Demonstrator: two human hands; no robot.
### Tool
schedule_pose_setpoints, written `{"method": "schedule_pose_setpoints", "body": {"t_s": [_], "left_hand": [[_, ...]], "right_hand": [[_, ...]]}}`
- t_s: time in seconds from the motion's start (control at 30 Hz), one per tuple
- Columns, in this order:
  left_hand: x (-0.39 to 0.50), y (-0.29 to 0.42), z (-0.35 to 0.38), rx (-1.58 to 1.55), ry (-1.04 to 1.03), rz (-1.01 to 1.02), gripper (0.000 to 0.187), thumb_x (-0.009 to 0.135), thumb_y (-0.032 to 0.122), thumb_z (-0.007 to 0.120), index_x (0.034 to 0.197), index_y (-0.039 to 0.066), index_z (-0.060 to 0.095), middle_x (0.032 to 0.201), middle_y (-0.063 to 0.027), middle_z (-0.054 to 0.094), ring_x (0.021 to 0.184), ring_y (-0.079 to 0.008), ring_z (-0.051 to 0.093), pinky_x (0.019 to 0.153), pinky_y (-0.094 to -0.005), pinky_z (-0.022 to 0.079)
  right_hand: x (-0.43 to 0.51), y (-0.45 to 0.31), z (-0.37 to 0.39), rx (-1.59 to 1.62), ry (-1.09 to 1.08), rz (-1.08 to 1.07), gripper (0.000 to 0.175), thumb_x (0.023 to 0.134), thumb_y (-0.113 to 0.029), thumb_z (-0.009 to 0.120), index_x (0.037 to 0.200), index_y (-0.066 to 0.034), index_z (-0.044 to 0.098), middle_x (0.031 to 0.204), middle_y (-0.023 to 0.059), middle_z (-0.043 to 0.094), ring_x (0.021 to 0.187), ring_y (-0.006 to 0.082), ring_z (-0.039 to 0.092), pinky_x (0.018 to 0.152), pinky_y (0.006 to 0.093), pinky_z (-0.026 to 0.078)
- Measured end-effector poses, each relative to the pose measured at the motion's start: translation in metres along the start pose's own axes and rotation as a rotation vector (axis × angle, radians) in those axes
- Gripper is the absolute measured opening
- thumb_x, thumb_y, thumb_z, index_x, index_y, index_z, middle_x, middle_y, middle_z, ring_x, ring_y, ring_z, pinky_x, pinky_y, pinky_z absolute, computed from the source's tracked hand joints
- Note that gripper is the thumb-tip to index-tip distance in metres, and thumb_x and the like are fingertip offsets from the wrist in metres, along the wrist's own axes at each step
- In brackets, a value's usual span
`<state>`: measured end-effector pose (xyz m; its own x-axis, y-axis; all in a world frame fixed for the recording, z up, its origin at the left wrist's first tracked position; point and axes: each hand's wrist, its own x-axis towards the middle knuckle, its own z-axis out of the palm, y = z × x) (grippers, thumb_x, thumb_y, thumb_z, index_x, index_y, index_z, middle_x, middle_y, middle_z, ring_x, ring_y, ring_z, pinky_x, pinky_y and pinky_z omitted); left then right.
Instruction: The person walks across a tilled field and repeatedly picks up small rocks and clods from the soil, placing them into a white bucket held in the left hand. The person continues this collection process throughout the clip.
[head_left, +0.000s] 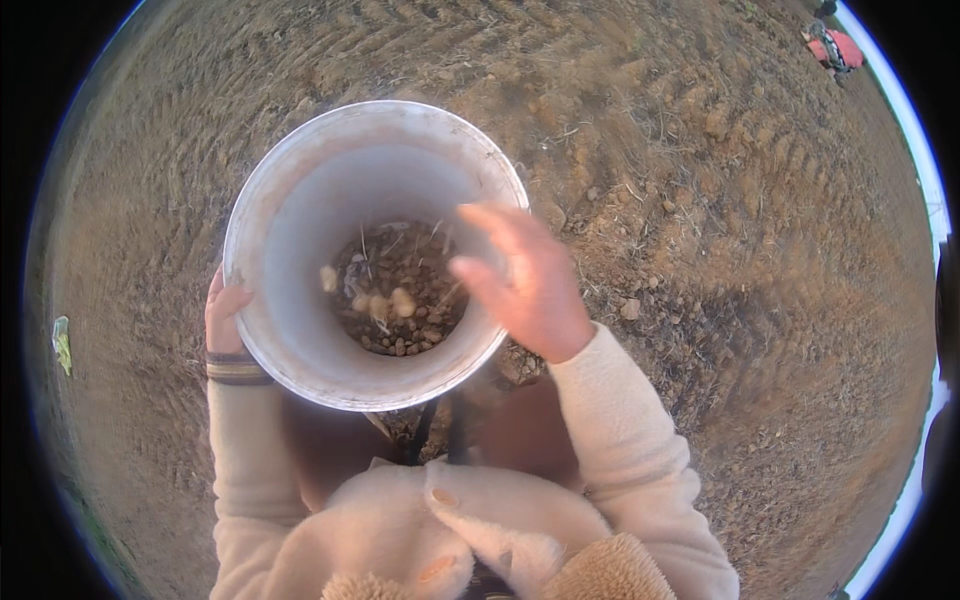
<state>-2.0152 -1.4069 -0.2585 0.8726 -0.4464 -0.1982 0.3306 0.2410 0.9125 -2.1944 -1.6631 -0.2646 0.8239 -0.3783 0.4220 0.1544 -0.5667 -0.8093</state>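
Observation:
A deep whitish bucket (322, 172) with a dirt-stained inner wall is in front of my body, its mouth facing up at me. At its left side my left hand (226, 311) grips it, thumb over the rim and the other fingers mostly hidden behind the wall. My right hand (525, 281), blurred, is over the right rim with thumb and fingers apart and nothing visible between them. Small brown lumps (409, 330), like clods or unshelled pods, cover the bucket's bottom with bits of dry stalk. Several pale, blurred pieces (382, 306), possibly peanut pods, show above them.
Ridged brown soil (675, 187) with dry straw and clods surrounds me. My bent knees (525, 435) are just below the bucket. Far off at upper right is a person in red (836, 51). A pale green-yellow bag-like thing (62, 345) lies at far left.

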Motion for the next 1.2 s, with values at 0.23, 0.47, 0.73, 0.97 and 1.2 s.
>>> {"method": "schedule_pose_setpoints", "body": {"t_s": [0.23,0.47,0.73,0.97,1.2], "left_hand": [[-0.011,0.070,-0.126,-0.019,0.288,-0.059,0.056,0.069,0.013,0.048,0.121,-0.006,0.042,0.114,-0.0236,0.052,0.105,-0.0374,0.051,0.097,-0.0439,0.040],[-0.036,0.086,-0.219,0.022,0.700,0.194,0.059,0.069,0.006,0.046,0.126,-0.002,0.037,0.119,-0.0224,0.047,0.107,-0.0374,0.050,0.096,-0.0492,0.039],[-0.061,0.070,-0.258,0.039,1.086,0.143,0.036,0.075,0.011,0.044,0.109,0.001,0.045,0.111,-0.0193,0.049,0.103,-0.0351,0.052,0.090,-0.0494,0.044],[-0.061,0.065,-0.275,-0.196,1.030,0.096,0.058,0.074,0.019,0.042,0.126,-0.006,0.035,0.124,-0.0230,0.043,0.113,-0.0382,0.044,0.096,-0.0498,0.036],[-0.039,0.072,-0.275,-0.212,1.061,0.079,0.062,0.075,0.026,0.046,0.128,-0.005,0.036,0.129,-0.0205,0.043,0.117,-0.0368,0.041,0.101,-0.0479,0.030]], "right_hand": [[0.001,0.047,0.006,-0.033,0.170,0.408,0.024,0.084,-0.016,0.057,0.104,-0.0021,0.060,0.099,0.0119,0.063,0.088,0.0184,0.060,0.077,0.0287,0.048],[-0.040,0.107,0.039,-0.227,-0.015,0.703,0.024,0.083,-0.015,0.057,0.100,0.0002,0.060,0.088,0.0113,0.066,0.080,0.0165,0.062,0.072,0.0292,0.047],[-0.031,0.132,0.078,-0.400,-0.272,0.747,0.026,0.080,-0.023,0.060,0.096,-0.0027,0.062,0.092,0.0119,0.065,0.084,0.0222,0.062,0.076,0.0328,0.047],[0.054,0.208,0.141,-0.614,-0.441,0.784,0.028,0.077,-0.032,0.063,0.079,-0.0042,0.060,0.079,0.0135,0.064,0.071,0.0272,0.060,0.067,0.0360,0.046],[0.130,0.332,0.191,-0.629,-0.491,0.663,0.032,0.078,-0.027,0.060,0.103,-0.0071,0.059,0.102,0.0156,0.062,0.098,0.0302,0.057,0.085,0.0377,0.044]]}}
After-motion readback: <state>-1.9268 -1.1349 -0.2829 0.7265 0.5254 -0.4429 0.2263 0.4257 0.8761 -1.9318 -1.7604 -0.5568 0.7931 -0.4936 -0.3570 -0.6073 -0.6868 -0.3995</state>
